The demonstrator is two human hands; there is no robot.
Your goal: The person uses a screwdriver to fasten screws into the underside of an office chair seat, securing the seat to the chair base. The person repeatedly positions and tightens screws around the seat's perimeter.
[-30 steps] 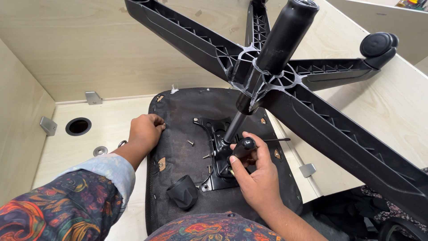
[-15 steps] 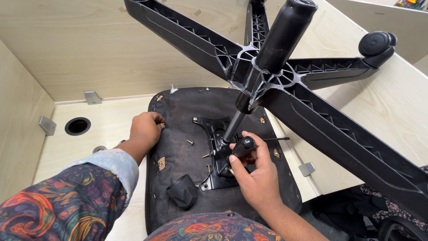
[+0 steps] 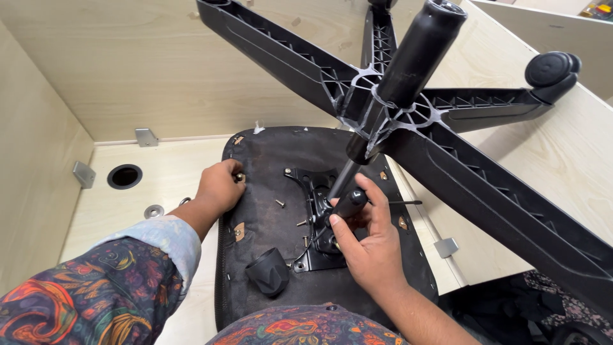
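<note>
An upturned black office chair seat [image 3: 274,160] lies on a pale wooden desk. Its black metal mechanism plate [image 3: 319,191] is in the middle, with the gas cylinder [image 3: 415,57] and five-arm star base [image 3: 498,191] rising from it toward me. My right hand [image 3: 367,246] grips a black lever knob [image 3: 350,203] on the mechanism. My left hand [image 3: 220,185] rests on the seat's left edge, fingers curled over the rim. Loose screws [image 3: 280,203] lie on the seat underside. A black plastic cap [image 3: 268,271] sits near the seat's front.
Wooden partition walls enclose the desk at the back, left and right. A round cable hole [image 3: 124,176] and a metal washer [image 3: 153,211] are left of the seat. Metal brackets [image 3: 147,136] join the panels. One caster wheel [image 3: 552,69] remains on the base at upper right.
My left hand has shifted slightly along the seat's left edge. My right hand stays on the lever knob; the chair has not moved.
</note>
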